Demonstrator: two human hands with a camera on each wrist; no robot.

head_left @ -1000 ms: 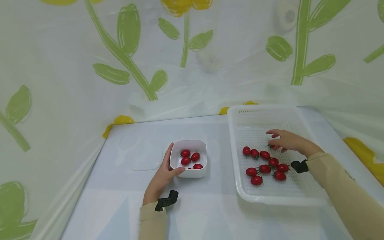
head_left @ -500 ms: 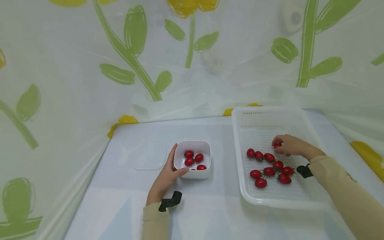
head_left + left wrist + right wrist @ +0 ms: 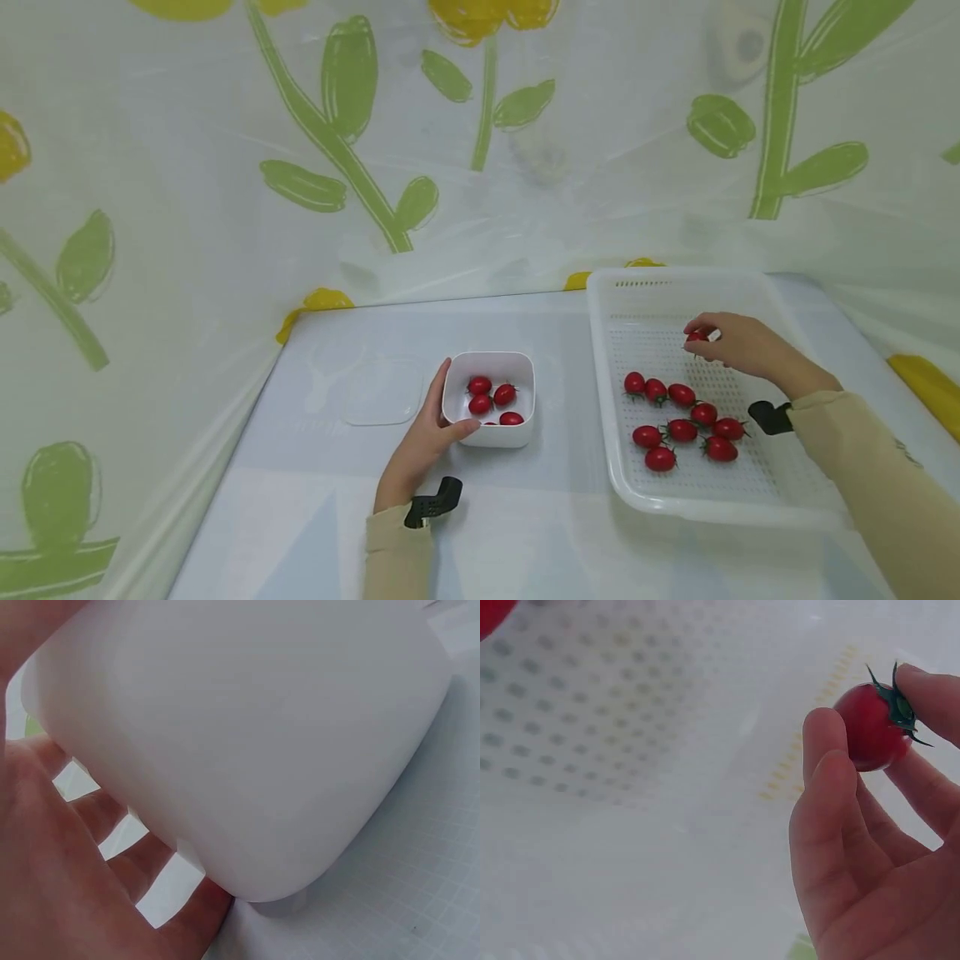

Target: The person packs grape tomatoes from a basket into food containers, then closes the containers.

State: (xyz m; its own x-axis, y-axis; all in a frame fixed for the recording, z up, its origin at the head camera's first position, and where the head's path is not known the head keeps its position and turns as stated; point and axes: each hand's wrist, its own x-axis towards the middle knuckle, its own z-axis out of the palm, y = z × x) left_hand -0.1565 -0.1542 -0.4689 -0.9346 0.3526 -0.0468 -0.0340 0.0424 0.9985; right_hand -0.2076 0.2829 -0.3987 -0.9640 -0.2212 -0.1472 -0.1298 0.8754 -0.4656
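My right hand (image 3: 738, 343) pinches a cherry tomato (image 3: 870, 724) with a green calyx between thumb and fingertips, over the far part of a white perforated basket (image 3: 603, 400). Nearer in the basket lie several more cherry tomatoes (image 3: 682, 430). My left hand (image 3: 422, 450) grips a small white square box (image 3: 502, 437) at its left side, thumb at the front rim and fingers along the wall. In the left wrist view the box wall (image 3: 247, 750) fills most of the picture. Several cherry tomatoes (image 3: 480, 404) lie inside, one partly hidden behind the front rim.
A clear, flat square lid (image 3: 384, 392) lies on the white table (image 3: 510, 525), left of the box. Behind the table hangs a white curtain (image 3: 600, 192) with green leaves and yellow flowers.
My right hand has closed on a cherry tomato in the basket and lifted it slightly. The left hand keeps its hold on the box. The head view has shifted a little.
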